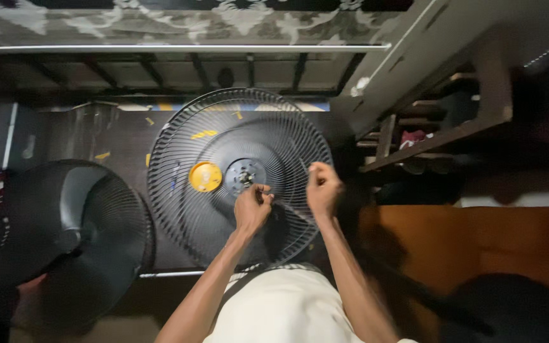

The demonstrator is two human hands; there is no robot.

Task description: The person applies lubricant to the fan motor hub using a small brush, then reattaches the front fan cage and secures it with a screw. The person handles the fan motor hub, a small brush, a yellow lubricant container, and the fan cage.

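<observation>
A round black wire fan guard (179, 133) lies flat in front of me, with a metal hub (244, 176) at its centre and a yellow round cap (205, 176) just left of the hub. My left hand (252, 206) is closed just below and right of the hub, fingers pinched on something too small to make out. My right hand (323, 186) is closed into a fist at the guard's right rim, gripping one of its wires or a thin part there.
A second black fan guard with a dark blade (77, 228) lies to the left. A wooden shelf unit (440, 133) stands at the right, above an orange-brown surface (478, 248). A bed frame with slats (160, 70) runs along the top. My white shirt (287, 308) fills the bottom.
</observation>
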